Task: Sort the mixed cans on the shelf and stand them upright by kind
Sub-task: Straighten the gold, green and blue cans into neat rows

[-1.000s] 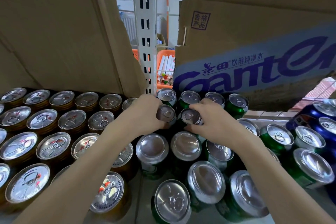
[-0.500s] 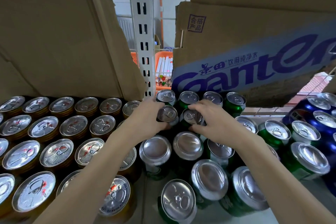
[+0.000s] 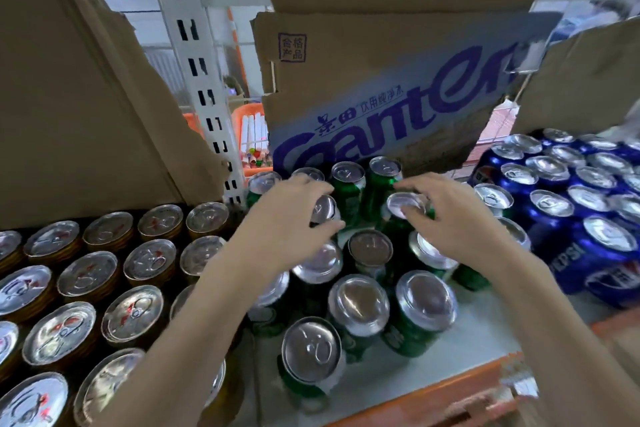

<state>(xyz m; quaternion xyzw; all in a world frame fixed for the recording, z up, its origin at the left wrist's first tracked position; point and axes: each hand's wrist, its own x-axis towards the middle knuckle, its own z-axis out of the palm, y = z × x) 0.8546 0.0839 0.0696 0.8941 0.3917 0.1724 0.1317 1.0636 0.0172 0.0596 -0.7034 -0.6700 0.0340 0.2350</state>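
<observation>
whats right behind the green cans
A cardboard box with blue lettering stands behind the back row of green cans. Its foot is hidden by them, as is anything behind it.

Upright green cans [image 3: 358, 308] mid-shelf [image 3: 460, 357]

Left hand [image 3: 291, 218]: forearm extended, fingers curled as if gripping. Right hand [image 3: 450, 215]: alongside, well apart, fingers curled downward, palm down.

Printed cardboard box [image 3: 398, 87] behind, plain box [image 3: 79, 80] left (orange basket [image 3: 247, 114] btwn).
</observation>
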